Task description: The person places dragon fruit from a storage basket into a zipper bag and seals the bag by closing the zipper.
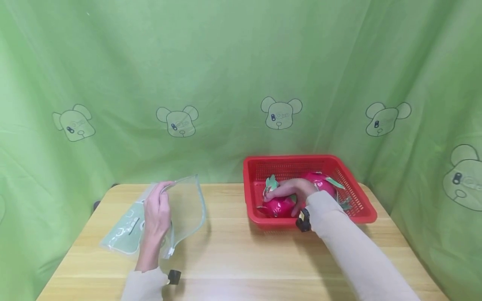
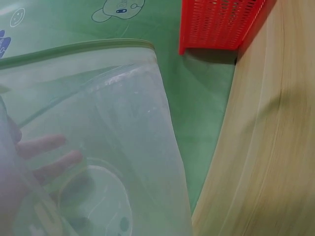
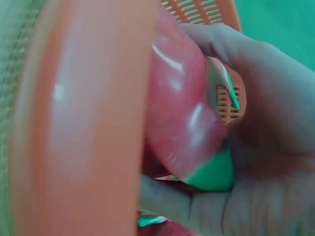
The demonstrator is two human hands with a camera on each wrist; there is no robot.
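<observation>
On the left, my left hand [image 1: 157, 215] grips a clear zip bag [image 1: 190, 205] by one side of its mouth. The bag's mouth gapes to the right, with a white slider [image 1: 171, 251] at its near end. Through the clear plastic [image 2: 133, 113], its fingers [image 2: 59, 164] show in the left wrist view. My right hand [image 1: 291, 189] reaches into a red basket [image 1: 293, 158] and holds a pink dragon fruit [image 1: 278, 207] with green leafy tips. The right wrist view shows thumb and fingers around this shiny fruit [image 3: 182, 93], partly hidden by the basket rim [image 3: 98, 118].
Another dragon fruit [image 1: 321, 183] lies in the basket, beneath and beyond the right wrist. Pale green printing [image 1: 126, 228] marks the bag's left part. The wooden table [image 1: 226, 259] meets a green curtain [image 1: 226, 75] with bear faces behind it.
</observation>
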